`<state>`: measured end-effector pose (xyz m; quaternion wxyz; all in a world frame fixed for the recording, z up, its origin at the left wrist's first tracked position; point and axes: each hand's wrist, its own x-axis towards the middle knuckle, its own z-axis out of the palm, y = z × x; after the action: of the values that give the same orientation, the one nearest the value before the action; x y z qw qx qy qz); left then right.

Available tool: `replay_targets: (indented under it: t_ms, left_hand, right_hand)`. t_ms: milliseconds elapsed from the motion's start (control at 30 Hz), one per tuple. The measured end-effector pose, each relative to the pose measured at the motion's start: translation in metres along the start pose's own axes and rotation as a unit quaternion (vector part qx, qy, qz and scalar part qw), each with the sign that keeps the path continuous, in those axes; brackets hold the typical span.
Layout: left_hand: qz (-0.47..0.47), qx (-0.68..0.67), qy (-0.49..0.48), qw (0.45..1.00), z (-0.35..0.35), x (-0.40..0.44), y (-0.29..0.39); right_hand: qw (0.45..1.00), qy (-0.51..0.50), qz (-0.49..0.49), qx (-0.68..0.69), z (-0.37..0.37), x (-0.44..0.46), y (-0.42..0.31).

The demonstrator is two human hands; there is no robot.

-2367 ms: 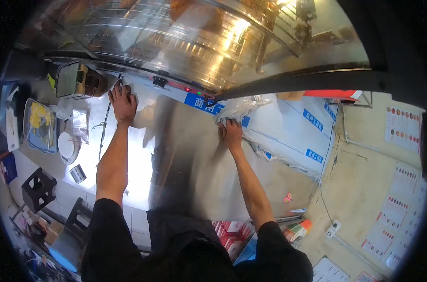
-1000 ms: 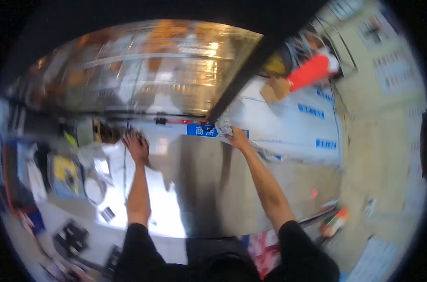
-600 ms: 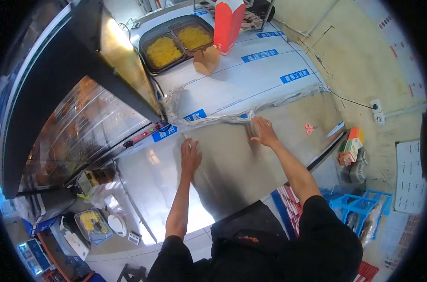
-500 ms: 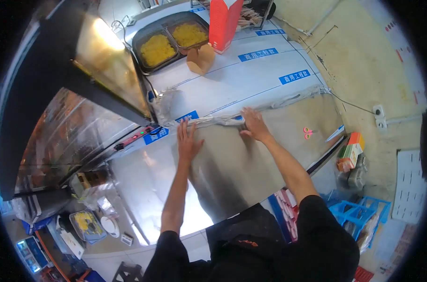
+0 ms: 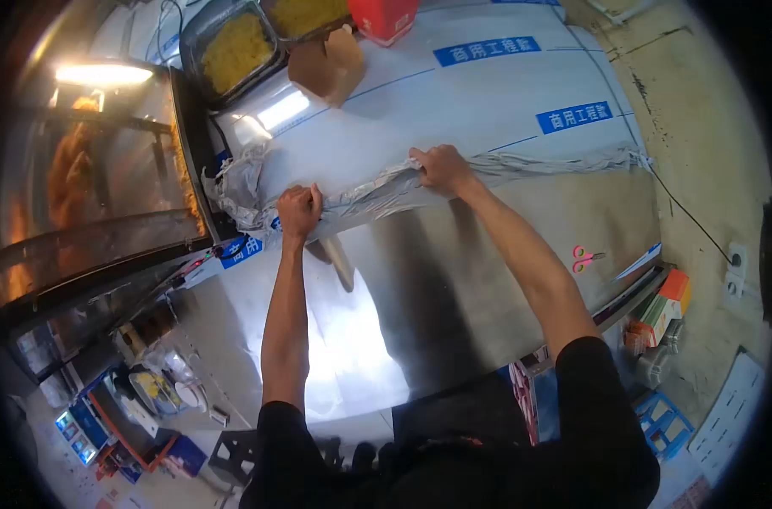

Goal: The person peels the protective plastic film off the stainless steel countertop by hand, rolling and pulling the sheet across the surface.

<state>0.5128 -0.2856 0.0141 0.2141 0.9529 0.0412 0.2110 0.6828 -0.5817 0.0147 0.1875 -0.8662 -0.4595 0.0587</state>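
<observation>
Bunched, crumpled protective film (image 5: 373, 193) runs across the metal counter (image 5: 488, 271), along the edge of the part that film still covers. My left hand (image 5: 299, 210) is closed on the film near the heated cabinet's corner. Farther right, my right hand (image 5: 443, 170) grips the same strip in a closed fist. A loose crumpled lump of film (image 5: 240, 191) lies left of my left hand. Beyond both hands is white film with blue labels (image 5: 488, 51). The bare metal nearest me is shiny.
Trays of yellow food (image 5: 237, 53), an open brown paper box (image 5: 326, 68) and a red carton (image 5: 384, 19) stand at the back. The lit glass cabinet (image 5: 97, 170) is at left. Pink scissors (image 5: 583, 259) lie at right, by a wall with a cable and socket (image 5: 735, 270).
Both hands, lately spread flat at the film's edge, have closed on it. The bunched strip has moved away from me slightly lifted, and the view has shifted closer to the counter.
</observation>
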Motion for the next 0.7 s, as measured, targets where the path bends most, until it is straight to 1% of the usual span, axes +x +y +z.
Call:
replay_targets:
  t_ms: [33, 133, 167, 233, 300, 367, 400, 467, 500, 567, 600, 700]
  left_hand:
    - [0.0, -0.004, 0.007, 1.0, -0.005, -0.004, -0.001]
    - [0.0, 0.018, -0.005, 1.0, -0.005, -0.003, -0.005]
    - [-0.002, 0.02, -0.001, 1.0, -0.009, -0.001, -0.005]
    - [0.005, -0.022, -0.033, 0.999, -0.009, 0.003, -0.005]
    - [-0.001, -0.027, -0.039, 0.999, -0.009, 0.005, -0.01]
    - [0.065, -0.025, -0.02, 0.997, -0.003, 0.008, -0.013]
    - [0.062, -0.028, -0.013, 0.998, -0.005, 0.013, -0.01]
    - [0.067, -0.01, -0.057, 0.996, -0.011, 0.02, -0.009]
    - [0.074, -0.009, -0.06, 0.995, -0.009, 0.022, -0.012]
    - [0.075, 0.022, -0.033, 0.996, -0.008, 0.017, -0.011]
    - [0.066, 0.023, -0.035, 0.997, -0.008, 0.015, -0.011]
    - [0.064, 0.013, -0.021, 0.998, -0.005, 0.029, -0.015]
  right_hand:
    - [0.999, 0.02, -0.031, 0.027, 0.001, 0.001, -0.004]
    - [0.998, 0.032, -0.032, 0.036, -0.002, 0.003, -0.005]
    - [0.998, 0.033, -0.037, 0.035, -0.002, 0.006, -0.004]
    - [0.996, 0.024, -0.057, 0.068, -0.002, 0.007, 0.002]
    - [0.997, 0.012, -0.053, 0.061, -0.001, 0.008, 0.002]
    - [0.995, 0.028, -0.073, 0.068, -0.003, 0.008, 0.004]
    - [0.995, 0.025, -0.076, 0.061, -0.006, 0.009, 0.005]
    - [0.994, 0.034, -0.063, 0.078, -0.006, 0.008, 0.003]
    - [0.994, 0.039, -0.058, 0.08, -0.006, 0.009, 0.003]
    - [0.986, 0.06, -0.046, 0.149, -0.005, 0.008, 0.006]
    - [0.986, 0.053, -0.049, 0.152, -0.002, 0.007, 0.007]
    - [0.979, 0.085, -0.025, 0.183, 0.0, 0.015, 0.014]
